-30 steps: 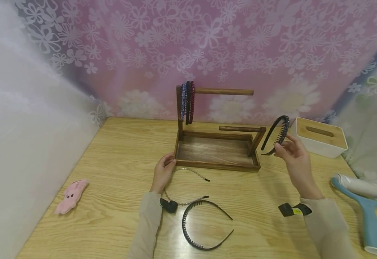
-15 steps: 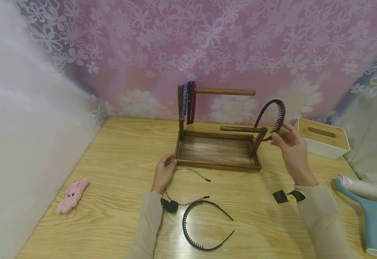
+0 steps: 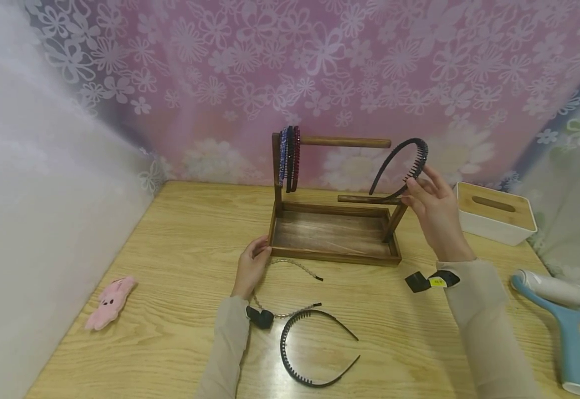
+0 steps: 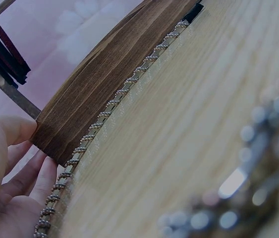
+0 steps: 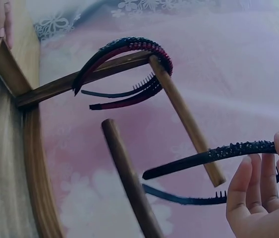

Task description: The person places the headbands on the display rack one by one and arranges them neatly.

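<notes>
Right hand (image 3: 435, 213) pinches a headband (image 3: 421, 149) aloft, left hand (image 3: 251, 270) the rack (image 3: 334, 254) by its corner.

Head view: the left hand (image 3: 252, 269) hides part of the beaded headband (image 3: 297, 264); print on the yellow label (image 3: 437, 282) is illegibly small. Left wrist view: the near beaded section (image 4: 268, 158) is blurred and cropped. Right wrist view: the right hand (image 5: 265, 213), cropped, covers part of the studded headband (image 5: 243, 148).

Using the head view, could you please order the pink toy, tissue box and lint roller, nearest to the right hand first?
1. Tissue box: just right of the right hand.
2. Lint roller: lower right.
3. Pink toy: far left.
</notes>
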`<action>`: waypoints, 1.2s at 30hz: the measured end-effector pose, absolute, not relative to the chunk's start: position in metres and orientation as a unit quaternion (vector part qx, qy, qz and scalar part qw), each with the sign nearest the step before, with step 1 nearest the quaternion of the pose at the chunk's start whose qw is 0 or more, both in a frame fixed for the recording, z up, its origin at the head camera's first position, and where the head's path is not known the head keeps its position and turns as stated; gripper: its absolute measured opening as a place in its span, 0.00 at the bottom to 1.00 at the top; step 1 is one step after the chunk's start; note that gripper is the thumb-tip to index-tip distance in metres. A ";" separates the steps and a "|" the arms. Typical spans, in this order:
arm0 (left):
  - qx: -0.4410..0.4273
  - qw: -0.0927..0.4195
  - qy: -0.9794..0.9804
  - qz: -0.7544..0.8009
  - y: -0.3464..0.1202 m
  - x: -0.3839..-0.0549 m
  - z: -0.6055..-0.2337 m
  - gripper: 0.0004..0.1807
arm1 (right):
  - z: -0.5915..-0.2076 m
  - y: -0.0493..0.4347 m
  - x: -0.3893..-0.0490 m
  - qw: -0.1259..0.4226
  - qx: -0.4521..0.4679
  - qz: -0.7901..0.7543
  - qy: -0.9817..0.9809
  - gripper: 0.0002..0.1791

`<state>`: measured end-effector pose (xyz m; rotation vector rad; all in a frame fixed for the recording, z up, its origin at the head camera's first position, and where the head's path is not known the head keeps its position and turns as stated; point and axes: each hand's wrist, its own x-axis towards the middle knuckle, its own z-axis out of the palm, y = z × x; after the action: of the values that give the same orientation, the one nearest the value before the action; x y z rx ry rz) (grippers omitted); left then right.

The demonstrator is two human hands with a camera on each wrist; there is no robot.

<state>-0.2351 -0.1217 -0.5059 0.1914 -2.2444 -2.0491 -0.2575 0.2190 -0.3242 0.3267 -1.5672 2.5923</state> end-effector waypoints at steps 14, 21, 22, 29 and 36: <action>0.054 0.064 -0.744 -0.663 -0.120 -0.235 -0.505 0.20 | -0.315 0.183 -0.289 0.078 0.121 0.763 -0.630 0.22; 0.052 0.064 -0.746 -0.660 -0.123 -0.235 -0.507 0.20 | -0.324 0.149 -0.306 0.055 0.129 0.716 -0.684 0.30; 0.051 0.065 -0.748 -0.659 -0.122 -0.235 -0.507 0.20 | -0.325 0.144 -0.308 0.051 0.130 0.706 -0.694 0.30; 0.054 0.065 -0.745 -0.661 -0.122 -0.234 -0.506 0.20 | -0.336 0.106 -0.319 0.012 0.132 0.676 -0.725 0.31; 0.056 0.062 -0.743 -0.664 -0.121 -0.235 -0.506 0.20 | -0.343 0.077 -0.323 -0.018 0.119 0.681 -0.723 0.30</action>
<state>-0.2345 -0.1209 -0.5063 0.1686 -2.2460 -2.0078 -0.3230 0.0772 -0.3428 0.3774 -2.2972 2.1638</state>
